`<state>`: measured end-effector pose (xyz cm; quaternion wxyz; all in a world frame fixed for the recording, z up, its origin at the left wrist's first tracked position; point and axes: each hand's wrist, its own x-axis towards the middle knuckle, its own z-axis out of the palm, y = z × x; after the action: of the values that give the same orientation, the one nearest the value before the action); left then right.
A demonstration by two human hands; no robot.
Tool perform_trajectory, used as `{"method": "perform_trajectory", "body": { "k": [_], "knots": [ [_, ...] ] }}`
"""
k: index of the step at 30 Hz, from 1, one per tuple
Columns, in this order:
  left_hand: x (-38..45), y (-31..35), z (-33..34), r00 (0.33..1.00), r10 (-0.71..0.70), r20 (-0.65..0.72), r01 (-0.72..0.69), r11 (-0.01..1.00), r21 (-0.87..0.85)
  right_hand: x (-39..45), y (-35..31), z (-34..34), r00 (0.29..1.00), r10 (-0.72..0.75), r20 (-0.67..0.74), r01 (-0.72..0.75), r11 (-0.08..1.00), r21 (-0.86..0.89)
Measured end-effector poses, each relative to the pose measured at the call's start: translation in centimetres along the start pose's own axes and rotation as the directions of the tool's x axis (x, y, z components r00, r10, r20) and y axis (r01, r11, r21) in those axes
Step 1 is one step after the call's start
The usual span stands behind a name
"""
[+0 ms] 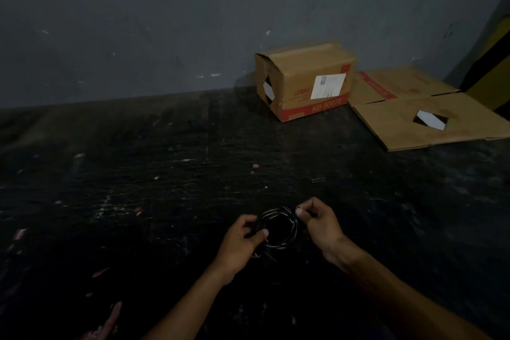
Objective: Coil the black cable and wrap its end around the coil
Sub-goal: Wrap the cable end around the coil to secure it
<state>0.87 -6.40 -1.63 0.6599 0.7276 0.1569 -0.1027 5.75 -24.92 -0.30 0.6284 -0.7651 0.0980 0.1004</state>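
The black cable (278,214) forms a small round coil of several loops, held just above the dark floor in the lower middle of the head view. My left hand (240,243) grips the coil's left side, thumb over the loops. My right hand (320,222) pinches the cable at the coil's upper right between thumb and forefinger. A short loose piece of cable hangs below my left hand. The loops glint where light hits them; the cable's end is hard to make out.
A closed cardboard box (306,80) stands against the grey wall at the back right. A flattened cardboard sheet (430,121) lies to its right. Small scraps of debris dot the dark, scuffed floor (138,174).
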Motion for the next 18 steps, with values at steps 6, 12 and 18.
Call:
{"method": "perform_trajectory", "body": {
  "k": [6,12,18],
  "knots": [
    [0.3,-1.6,-0.2,0.993,-0.112,-0.043,0.101,0.975,-0.198,0.2,2.5,-0.2,0.997,-0.078,-0.004,0.076,0.974,-0.211],
    [1.2,-2.9,-0.1,0.988,-0.059,-0.142,0.074,0.993,0.097,0.2,4.4,0.1,0.991,-0.072,0.109,0.114,0.886,-0.45],
    [2.1,-3.5,0.0,0.98,0.004,-0.198,0.07,0.927,0.368,0.1,4.8,0.4,0.973,-0.021,0.231,0.151,0.814,-0.561]
  ]
}}
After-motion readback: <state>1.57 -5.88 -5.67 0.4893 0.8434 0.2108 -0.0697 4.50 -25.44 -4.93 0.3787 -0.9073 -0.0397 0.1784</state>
